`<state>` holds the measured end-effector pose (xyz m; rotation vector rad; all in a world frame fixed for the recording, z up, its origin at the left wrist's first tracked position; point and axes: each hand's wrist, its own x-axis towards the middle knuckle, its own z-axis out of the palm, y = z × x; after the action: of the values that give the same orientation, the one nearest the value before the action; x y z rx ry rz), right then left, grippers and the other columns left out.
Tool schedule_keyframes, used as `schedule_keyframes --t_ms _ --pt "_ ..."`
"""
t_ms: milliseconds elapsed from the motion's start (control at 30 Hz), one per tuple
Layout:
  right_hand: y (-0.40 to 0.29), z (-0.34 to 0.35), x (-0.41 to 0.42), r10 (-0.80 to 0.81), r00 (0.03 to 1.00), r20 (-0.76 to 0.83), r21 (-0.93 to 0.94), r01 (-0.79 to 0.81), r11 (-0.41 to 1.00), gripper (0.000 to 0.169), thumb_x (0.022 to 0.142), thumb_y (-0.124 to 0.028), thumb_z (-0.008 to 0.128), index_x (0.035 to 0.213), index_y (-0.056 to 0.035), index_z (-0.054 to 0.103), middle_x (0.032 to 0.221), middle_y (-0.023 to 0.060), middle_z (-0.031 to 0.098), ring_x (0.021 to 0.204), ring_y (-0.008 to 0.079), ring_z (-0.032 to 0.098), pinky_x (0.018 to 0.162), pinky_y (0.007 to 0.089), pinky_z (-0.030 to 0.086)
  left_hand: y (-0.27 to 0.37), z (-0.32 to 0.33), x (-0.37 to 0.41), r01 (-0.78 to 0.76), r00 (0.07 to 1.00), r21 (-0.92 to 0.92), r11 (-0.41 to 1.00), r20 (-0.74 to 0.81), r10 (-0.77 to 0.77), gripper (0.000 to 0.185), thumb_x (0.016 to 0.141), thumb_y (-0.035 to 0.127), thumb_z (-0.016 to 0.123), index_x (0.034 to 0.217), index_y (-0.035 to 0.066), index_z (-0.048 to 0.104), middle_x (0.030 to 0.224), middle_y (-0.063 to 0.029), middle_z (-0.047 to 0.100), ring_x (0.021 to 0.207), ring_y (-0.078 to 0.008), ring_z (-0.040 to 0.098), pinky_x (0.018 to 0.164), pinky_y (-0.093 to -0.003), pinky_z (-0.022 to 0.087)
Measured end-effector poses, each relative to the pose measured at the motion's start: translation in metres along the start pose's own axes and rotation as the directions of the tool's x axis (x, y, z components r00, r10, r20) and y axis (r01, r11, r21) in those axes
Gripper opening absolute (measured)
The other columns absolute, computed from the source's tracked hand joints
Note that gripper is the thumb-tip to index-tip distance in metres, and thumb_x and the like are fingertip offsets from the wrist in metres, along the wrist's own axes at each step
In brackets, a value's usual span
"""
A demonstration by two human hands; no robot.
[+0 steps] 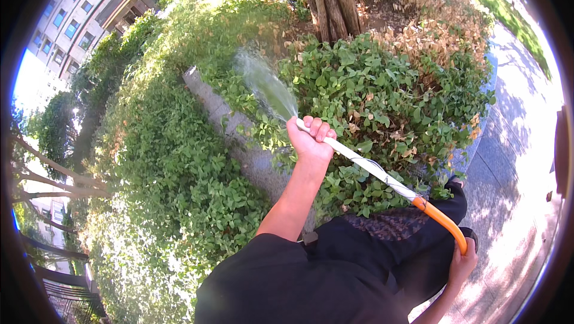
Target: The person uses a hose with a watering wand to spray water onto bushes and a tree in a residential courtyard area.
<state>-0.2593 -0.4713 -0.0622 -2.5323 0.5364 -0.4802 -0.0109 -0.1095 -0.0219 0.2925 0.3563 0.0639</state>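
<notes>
A white hose end piece (358, 159), wound with thin wire, joins an orange hose (437, 217). My left hand (312, 138) is wrapped around the white piece close to its mouth, the thumb at the opening. From there a fan of water (267, 84) sprays away over the leafy shrubs (354, 82). Low at the right, my right hand (464, 259) grips the orange hose, which bends down into it; the hose beyond that hand is hidden.
A stone curb (224, 117) runs between the shrubs and a dense green hedge (179, 158). Behind the spray stands a tree trunk (329, 5), with dry brown leaves (430, 23) beside it. Paved walkway (502, 158) lies at the right. A building (71, 14) rises at the far left.
</notes>
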Motion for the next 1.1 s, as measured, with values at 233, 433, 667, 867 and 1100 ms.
schedule_keyframes --t_ms 233,433,667,867,1100 --pt "-0.003 0.001 0.000 0.105 0.993 0.050 -0.033 -0.103 0.994 0.009 0.078 -0.008 0.059 0.084 -0.0044 0.054 0.070 0.0138 0.054 0.062 0.0286 0.053 0.057 0.0339 0.041 0.003 0.027 0.006 0.026 0.985 0.015 1.000 0.173 -0.029 0.032 0.080 0.039 0.036 0.058 0.017 0.033 0.046 0.0054 0.025 0.038 -0.0093 0.022 0.044 -0.0262 0.023" --pt "0.001 0.002 -0.002 0.075 0.997 0.021 -0.020 -0.074 0.997 0.009 0.078 -0.008 0.058 0.084 -0.0038 0.054 0.070 0.0139 0.053 0.062 0.0290 0.053 0.057 0.0341 0.041 -0.003 0.040 0.012 0.054 0.978 0.030 0.998 0.199 -0.059 0.031 0.079 0.038 0.036 0.057 0.017 0.034 0.045 0.0052 0.026 0.037 -0.0098 0.023 0.044 -0.0266 0.025" --pt "0.004 0.003 -0.003 0.017 1.000 -0.018 -0.031 -0.018 0.999 0.015 0.082 -0.017 0.059 0.082 -0.0036 0.052 0.065 0.0164 0.051 0.056 0.0303 0.052 0.052 0.0358 0.039 -0.013 0.049 0.024 0.088 0.980 0.041 0.995 0.176 -0.094 0.034 0.080 0.041 0.034 0.055 0.018 0.031 0.044 0.0054 0.024 0.036 -0.0099 0.021 0.043 -0.0269 0.023" --pt "0.001 0.003 -0.002 0.012 0.999 -0.043 -0.009 -0.012 1.000 0.015 0.081 -0.016 0.059 0.081 -0.0035 0.051 0.064 0.0162 0.050 0.055 0.0304 0.050 0.051 0.0358 0.039 -0.014 0.050 0.023 0.085 0.982 0.038 0.996 0.167 -0.090 0.036 0.082 0.042 0.032 0.054 0.018 0.030 0.043 0.0053 0.024 0.035 -0.0102 0.020 0.042 -0.0274 0.023" --pt "0.005 0.003 -0.002 0.007 1.000 -0.023 -0.014 -0.007 1.000 0.015 0.081 -0.016 0.059 0.082 -0.0034 0.052 0.064 0.0163 0.050 0.055 0.0306 0.050 0.051 0.0361 0.038 -0.011 0.046 0.021 0.082 0.985 0.041 0.996 0.146 -0.087 0.036 0.082 0.042 0.032 0.055 0.018 0.031 0.043 0.0052 0.024 0.035 -0.0100 0.020 0.042 -0.0276 0.023"
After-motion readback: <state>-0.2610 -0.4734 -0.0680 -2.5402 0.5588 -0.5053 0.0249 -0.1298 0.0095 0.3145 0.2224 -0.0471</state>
